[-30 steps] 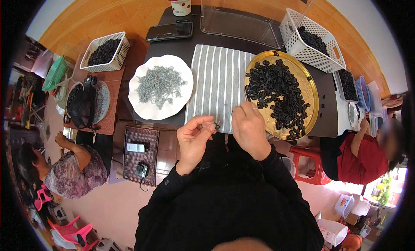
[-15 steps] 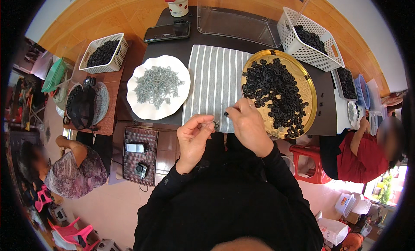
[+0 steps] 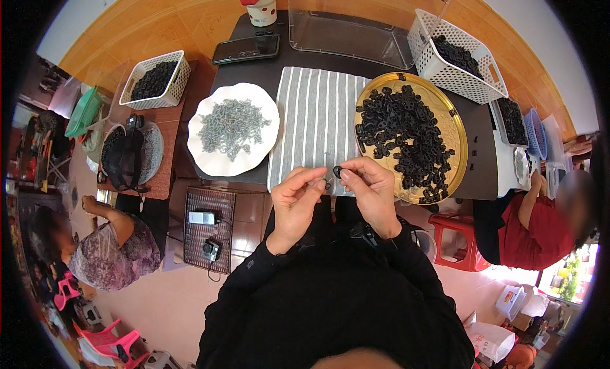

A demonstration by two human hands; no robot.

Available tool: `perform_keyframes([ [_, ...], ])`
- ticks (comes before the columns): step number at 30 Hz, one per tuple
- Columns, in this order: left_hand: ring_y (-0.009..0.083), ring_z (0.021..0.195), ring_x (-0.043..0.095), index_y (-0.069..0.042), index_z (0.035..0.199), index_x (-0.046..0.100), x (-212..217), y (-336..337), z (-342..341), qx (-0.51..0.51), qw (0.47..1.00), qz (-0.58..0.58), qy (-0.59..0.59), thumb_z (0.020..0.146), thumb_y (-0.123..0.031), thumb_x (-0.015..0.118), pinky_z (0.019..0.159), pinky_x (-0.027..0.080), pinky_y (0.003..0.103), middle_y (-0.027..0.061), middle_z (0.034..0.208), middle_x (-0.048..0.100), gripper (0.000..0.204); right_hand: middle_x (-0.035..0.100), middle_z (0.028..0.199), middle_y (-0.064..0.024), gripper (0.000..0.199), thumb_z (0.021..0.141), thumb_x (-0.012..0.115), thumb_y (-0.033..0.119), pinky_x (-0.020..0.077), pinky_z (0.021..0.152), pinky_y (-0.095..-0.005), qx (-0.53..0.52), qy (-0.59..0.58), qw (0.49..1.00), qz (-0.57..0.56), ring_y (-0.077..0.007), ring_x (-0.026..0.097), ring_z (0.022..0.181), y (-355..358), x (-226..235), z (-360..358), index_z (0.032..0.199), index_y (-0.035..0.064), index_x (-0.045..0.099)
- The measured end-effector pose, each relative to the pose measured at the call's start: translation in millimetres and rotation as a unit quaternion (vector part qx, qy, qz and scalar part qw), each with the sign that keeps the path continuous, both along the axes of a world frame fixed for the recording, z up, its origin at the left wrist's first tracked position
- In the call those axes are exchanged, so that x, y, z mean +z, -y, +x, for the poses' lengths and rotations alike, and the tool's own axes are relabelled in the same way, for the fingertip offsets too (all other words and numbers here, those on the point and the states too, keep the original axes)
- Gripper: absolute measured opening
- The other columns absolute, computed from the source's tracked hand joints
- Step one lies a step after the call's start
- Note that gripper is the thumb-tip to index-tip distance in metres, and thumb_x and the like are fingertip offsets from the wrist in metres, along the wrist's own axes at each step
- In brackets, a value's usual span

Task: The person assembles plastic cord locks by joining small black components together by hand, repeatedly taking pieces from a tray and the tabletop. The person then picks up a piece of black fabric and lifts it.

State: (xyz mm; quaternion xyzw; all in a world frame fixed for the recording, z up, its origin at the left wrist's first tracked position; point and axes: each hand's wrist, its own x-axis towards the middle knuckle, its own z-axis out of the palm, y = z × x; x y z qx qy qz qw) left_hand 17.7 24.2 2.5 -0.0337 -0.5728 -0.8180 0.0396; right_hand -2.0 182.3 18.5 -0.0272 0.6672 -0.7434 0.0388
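Over the near edge of a grey-and-white striped cloth (image 3: 318, 121), my two hands are close together. My left hand (image 3: 295, 207) is closed, thumb and forefinger pinching a small metal piece (image 3: 328, 184) that is mostly hidden; it looks like a wire hook. Between the thumb and forefinger of my right hand (image 3: 373, 194) is a small black plastic piece (image 3: 337, 171), rounded at the end. Whether the two pieces touch I cannot tell. Left of the cloth, a white scalloped plate (image 3: 198, 154) bears many silvery metal pieces (image 3: 232, 124). To the right, a gold tray (image 3: 459, 146) carries a heap of black plastic pieces (image 3: 406, 134).
A white basket (image 3: 438, 73) of black pieces and a clear plastic box (image 3: 349, 41) stand at the back. A dark tray (image 3: 246, 49) and a spotted cup (image 3: 262, 10) are back left. People sit at both sides. A red stool (image 3: 459, 242) is at lower right.
My right hand has turned so its thumb shows, still holding the black piece. My left hand has shifted slightly right, bringing the metal piece nearer to the black one.
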Motion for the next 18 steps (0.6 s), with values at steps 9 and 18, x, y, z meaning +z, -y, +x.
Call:
perform_keyframes([
  [9, 0.0079, 0.070, 0.053, 0.003, 0.109, 0.069, 5.7, -2.4, -0.6, 0.008, 1.000, 0.005, 0.003, 0.086, 0.010, 0.060, 0.061, 0.044, 0.020, 0.0027, 0.086, 0.058, 0.026, 0.061, 0.081, 0.0018, 0.008, 0.089, 0.063, -0.001, 0.0433, 0.065, -0.0199, -0.011, -0.040, 0.999, 0.017, -0.0033, 0.052, 0.073, 2.8, -2.2, 2.9, 0.096, -0.0024, 0.065],
  [18, 0.0082, 0.072, 0.055, 0.003, 0.108, 0.069, 6.0, -1.0, -0.1, 0.006, 1.000, 0.000, 0.019, 0.086, 0.010, 0.061, 0.062, 0.045, 0.020, 0.0031, 0.086, 0.058, 0.025, 0.061, 0.082, -0.0009, 0.009, 0.089, 0.062, -0.003, 0.0439, 0.066, -0.0211, 0.021, -0.066, 0.997, 0.044, -0.0052, 0.054, 0.074, 3.8, 2.4, 2.5, 0.097, -0.0032, 0.065],
])
